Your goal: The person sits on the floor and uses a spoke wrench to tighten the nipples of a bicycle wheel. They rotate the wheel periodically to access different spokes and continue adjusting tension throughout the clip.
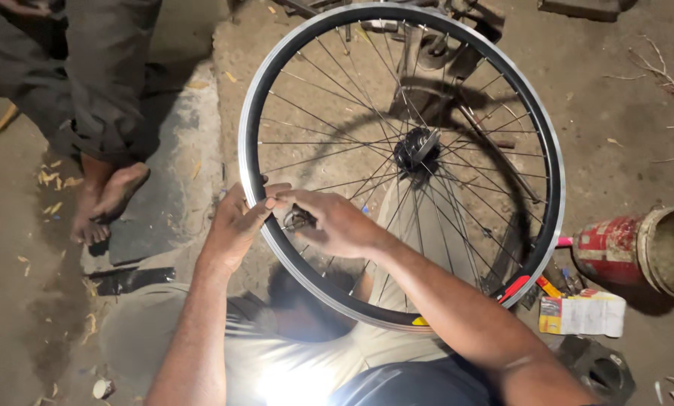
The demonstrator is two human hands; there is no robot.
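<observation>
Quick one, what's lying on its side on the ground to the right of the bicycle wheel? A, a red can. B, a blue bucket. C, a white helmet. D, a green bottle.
A: a red can lies on its side right of the wheel rim, open mouth facing right.

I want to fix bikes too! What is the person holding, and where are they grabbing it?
The left hand grips the bicycle wheel by its rim, at the near left side. The right hand pinches a small dark tool against a spoke there.
</observation>
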